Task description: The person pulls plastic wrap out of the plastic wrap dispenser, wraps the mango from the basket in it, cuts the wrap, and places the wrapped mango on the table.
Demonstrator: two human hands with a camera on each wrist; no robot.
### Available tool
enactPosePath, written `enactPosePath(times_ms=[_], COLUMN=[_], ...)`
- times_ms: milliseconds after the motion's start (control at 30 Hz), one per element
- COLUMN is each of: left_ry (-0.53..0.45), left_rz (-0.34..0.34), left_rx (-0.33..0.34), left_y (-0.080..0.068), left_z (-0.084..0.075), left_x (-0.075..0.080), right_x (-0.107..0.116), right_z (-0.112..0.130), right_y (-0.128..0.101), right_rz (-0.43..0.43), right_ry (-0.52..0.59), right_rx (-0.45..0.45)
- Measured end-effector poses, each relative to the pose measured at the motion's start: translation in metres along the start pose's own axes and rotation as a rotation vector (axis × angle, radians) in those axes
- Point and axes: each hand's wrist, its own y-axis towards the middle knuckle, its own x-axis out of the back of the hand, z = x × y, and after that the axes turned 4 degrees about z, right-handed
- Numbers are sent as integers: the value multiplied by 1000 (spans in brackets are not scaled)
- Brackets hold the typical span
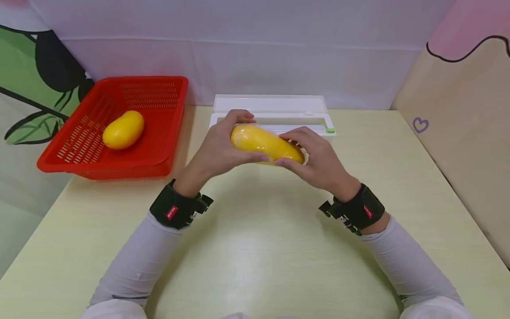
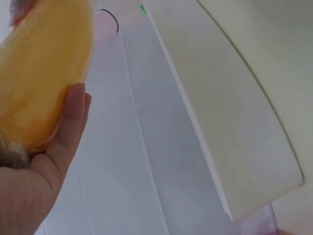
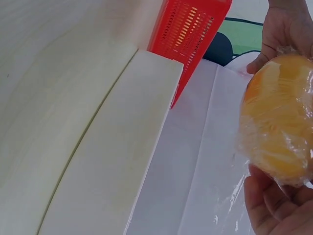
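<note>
Both hands hold one yellow mango (image 1: 266,144) wrapped in clear film, lifted above the pale table (image 1: 255,248). My left hand (image 1: 223,146) grips its left end, thumb below and fingers over the top. My right hand (image 1: 314,157) curls round the right end. In the left wrist view the mango (image 2: 41,73) fills the upper left, with my left thumb (image 2: 68,127) against it. The right wrist view shows the wrapped mango (image 3: 279,117) with crinkled film, above my right hand's fingers (image 3: 269,205).
A red plastic basket (image 1: 159,146) at the back left holds a second, bare mango (image 1: 123,130). A white film dispenser box (image 1: 275,115) lies behind the hands against the white back wall. A beige side panel (image 1: 458,133) stands at the right.
</note>
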Motion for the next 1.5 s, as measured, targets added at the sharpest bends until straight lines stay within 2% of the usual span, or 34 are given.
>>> enactPosePath(times_ms=[233, 333, 467, 600, 800, 967, 1100, 1233, 1433, 1500], left_ry=[17, 3, -20, -44, -67, -78, -77, -93, -98, -84], left_rz=[-60, -99, -140, -161, -166, -155, -144, -121, -94, -84], left_rx=[-81, -137, -190, -218, -266, -355, -433, -494, -561, -574], left_y=[1, 2, 2, 4, 6, 7, 8, 10, 12, 12], left_z=[3, 6, 9, 12, 21, 23, 25, 26, 28, 30], left_x=[-4, -4, -3, -3, -6, -8, -11, -15, -22, -24], right_x=[9, 15, 26, 34, 34, 30, 26, 23, 22, 23], right_z=[-1, -4, -9, -15, -26, -39, -45, -46, -44, -43], right_y=[2, 2, 2, 2, 2, 1, 0, -2, -3, -3], right_rz=[-27, -51, -80, -124, -154, -161, -120, -92, -137, -139], right_ry=[-132, -130, -31, 103, 288, 490, 659, 720, 842, 842], right_rx=[-6, -24, -108, -257, -510, -625, -649, -616, -548, -537])
